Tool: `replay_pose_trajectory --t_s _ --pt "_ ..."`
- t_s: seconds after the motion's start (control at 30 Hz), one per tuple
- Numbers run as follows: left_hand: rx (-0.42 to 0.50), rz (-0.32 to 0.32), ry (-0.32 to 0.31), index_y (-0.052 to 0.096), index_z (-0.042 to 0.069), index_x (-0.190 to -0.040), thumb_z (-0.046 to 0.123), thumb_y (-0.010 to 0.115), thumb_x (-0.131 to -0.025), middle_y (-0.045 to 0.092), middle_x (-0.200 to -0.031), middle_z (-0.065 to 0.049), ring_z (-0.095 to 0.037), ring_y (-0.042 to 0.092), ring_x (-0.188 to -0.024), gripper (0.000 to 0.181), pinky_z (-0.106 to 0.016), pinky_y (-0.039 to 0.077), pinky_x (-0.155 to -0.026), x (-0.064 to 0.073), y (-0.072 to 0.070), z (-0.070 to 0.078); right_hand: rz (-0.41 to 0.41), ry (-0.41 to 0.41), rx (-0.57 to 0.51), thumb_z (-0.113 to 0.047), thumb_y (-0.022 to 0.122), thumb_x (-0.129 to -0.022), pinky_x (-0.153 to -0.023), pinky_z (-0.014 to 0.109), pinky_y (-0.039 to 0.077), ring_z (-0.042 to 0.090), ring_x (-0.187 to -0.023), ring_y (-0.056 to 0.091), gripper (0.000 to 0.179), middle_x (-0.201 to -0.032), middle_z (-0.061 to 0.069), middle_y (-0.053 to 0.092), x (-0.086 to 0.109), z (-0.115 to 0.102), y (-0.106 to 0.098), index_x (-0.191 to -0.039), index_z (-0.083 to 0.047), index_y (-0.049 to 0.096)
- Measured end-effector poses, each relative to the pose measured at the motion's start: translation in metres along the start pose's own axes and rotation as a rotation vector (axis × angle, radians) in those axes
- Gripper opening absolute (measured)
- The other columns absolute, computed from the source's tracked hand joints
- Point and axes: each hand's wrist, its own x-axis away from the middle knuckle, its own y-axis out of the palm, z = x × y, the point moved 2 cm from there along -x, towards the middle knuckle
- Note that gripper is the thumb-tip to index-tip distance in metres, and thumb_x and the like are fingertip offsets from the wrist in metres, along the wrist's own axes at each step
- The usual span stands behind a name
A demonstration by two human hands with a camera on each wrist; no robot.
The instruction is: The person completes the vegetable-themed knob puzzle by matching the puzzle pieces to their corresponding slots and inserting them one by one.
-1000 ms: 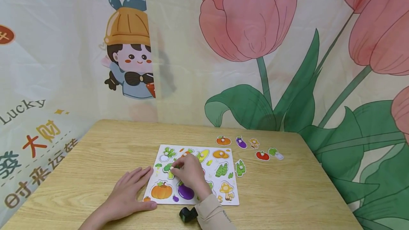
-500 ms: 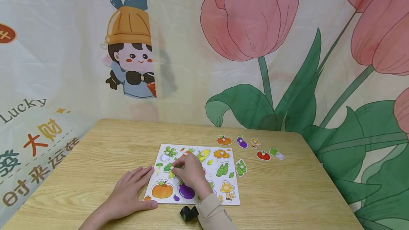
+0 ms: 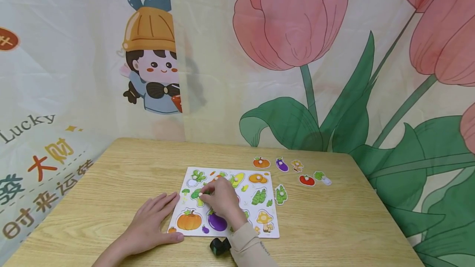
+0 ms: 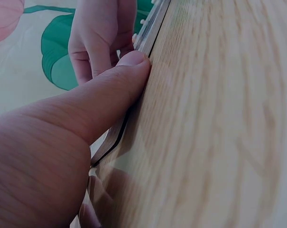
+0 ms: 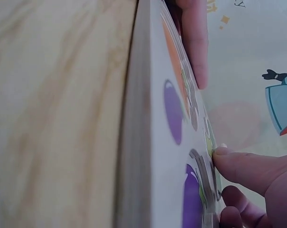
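Note:
A white vegetable puzzle board (image 3: pixel 246 209) lies on the wooden table. My right hand (image 3: pixel 222 199) reaches over it and pinches the small white knob of a broccoli puzzle piece (image 3: pixel 200 202), which sits over its matching picture at the board's left side. In the right wrist view, the thumb (image 5: pixel 243 168) and curled fingers meet at that knob, low over the board. My left hand (image 3: pixel 148 226) lies spread at the board's lower left corner, fingertips at the left edge and thumb at the front edge. The left wrist view shows the thumb (image 4: pixel 115 80) pressed along the board's side.
Loose knobbed pieces lie at the back right: a pumpkin (image 3: pixel 261 162), an eggplant (image 3: pixel 282 164), a mushroom (image 3: pixel 296 165), a tomato (image 3: pixel 306 180) and a bok choy (image 3: pixel 322 178). A green leafy piece (image 3: pixel 281 195) lies beside the board's right edge. A black wrist device (image 3: pixel 219 246) is below the board.
Both hands keep nearly the same places, with the right still pinching the broccoli piece's knob. The whole head view has shifted very slightly.

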Motion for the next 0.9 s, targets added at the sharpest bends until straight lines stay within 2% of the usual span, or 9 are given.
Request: replay_pose_trajectory --t_s 0.63,0.77,0.9 --pt "-0.002 0.009 0.005 0.048 0.007 -0.16 0.076 0.078 -0.078 0.044 -0.166 -0.014 -0.046 0.032 -0.152 0.111 -0.073 0.02 -0.118 0.0 0.0 0.0 0.001 -0.027 0.006 -0.017 0.086 -0.089 -0.068 0.023 0.042 0.006 -0.079 0.049 0.003 -0.088 -0.003 0.064 0.0 -0.002 -0.001 -0.09 -0.019 0.085" --pt "0.0 0.012 0.003 0.049 0.008 -0.16 0.076 0.079 -0.078 0.045 -0.166 -0.013 -0.046 0.032 -0.152 0.111 -0.072 0.021 -0.118 0.001 0.0 0.0 -0.026 0.039 -0.058 -0.017 0.083 -0.091 -0.069 0.026 0.045 0.009 -0.083 0.051 0.007 -0.096 -0.002 0.063 0.003 -0.007 -0.01 -0.098 -0.019 0.084" --pt "-0.004 0.014 0.004 0.049 0.008 -0.16 0.076 0.079 -0.078 0.045 -0.165 -0.013 -0.046 0.033 -0.152 0.11 -0.072 0.021 -0.118 0.001 0.001 -0.001 -0.027 0.023 -0.076 -0.016 0.081 -0.093 -0.069 0.027 0.045 0.011 -0.08 0.053 0.01 -0.104 0.003 0.065 0.005 -0.014 -0.027 -0.103 -0.016 0.084"
